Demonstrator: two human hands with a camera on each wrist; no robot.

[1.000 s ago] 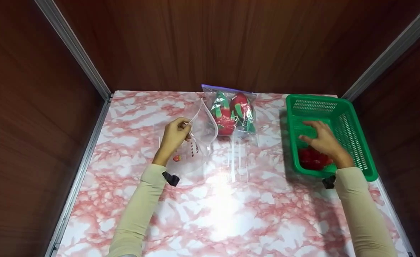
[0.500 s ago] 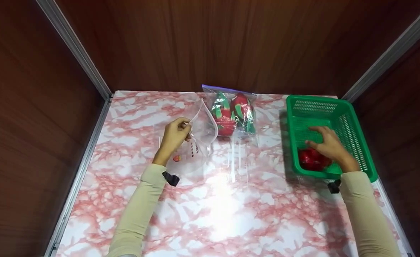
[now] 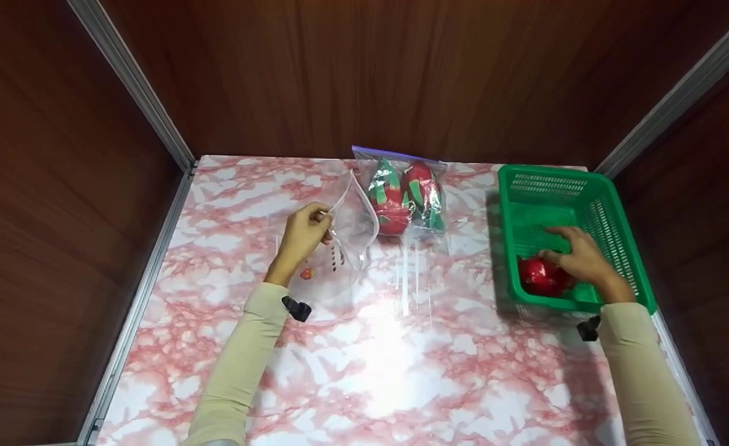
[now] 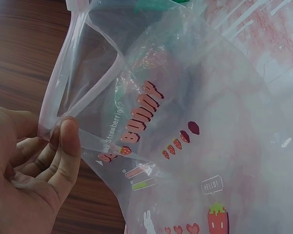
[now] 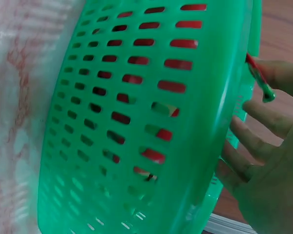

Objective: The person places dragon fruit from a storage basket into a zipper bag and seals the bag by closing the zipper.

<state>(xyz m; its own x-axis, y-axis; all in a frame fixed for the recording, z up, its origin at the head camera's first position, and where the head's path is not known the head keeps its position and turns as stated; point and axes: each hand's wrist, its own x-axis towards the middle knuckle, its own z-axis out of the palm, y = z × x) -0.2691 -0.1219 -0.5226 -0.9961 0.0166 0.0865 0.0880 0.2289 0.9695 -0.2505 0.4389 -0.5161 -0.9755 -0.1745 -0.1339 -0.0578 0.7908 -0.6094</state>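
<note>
My left hand [image 3: 305, 234] pinches the white zip edge of a clear printed zip bag [image 4: 224, 122], whose mouth gapes apart. In the left wrist view, strawberry and bunny prints show on the bag, with thumb and fingertips at its corner. My right hand [image 3: 584, 257] reaches into the green plastic basket [image 3: 627, 248], its fingers spread and loosely bent. Beneath that thumb lies a shiny red round fruit [image 3: 537, 277], partly covered by the hand. In the right wrist view, the basket's slotted wall [image 5: 136, 97] hides most of the red contents.
Beyond the printed bag lies a purple-edged zip bag [image 3: 395, 152] with two red and green dragon fruits [image 3: 392, 207] inside. The table [image 3: 438, 353] has a red and white marbled top. Dark wood panels [image 3: 401, 74] wall in its back and sides.
My right hand has moved slightly rightward and toward me inside the basket, uncovering more of the red fruit. The left hand keeps its pinch on the bag.
</note>
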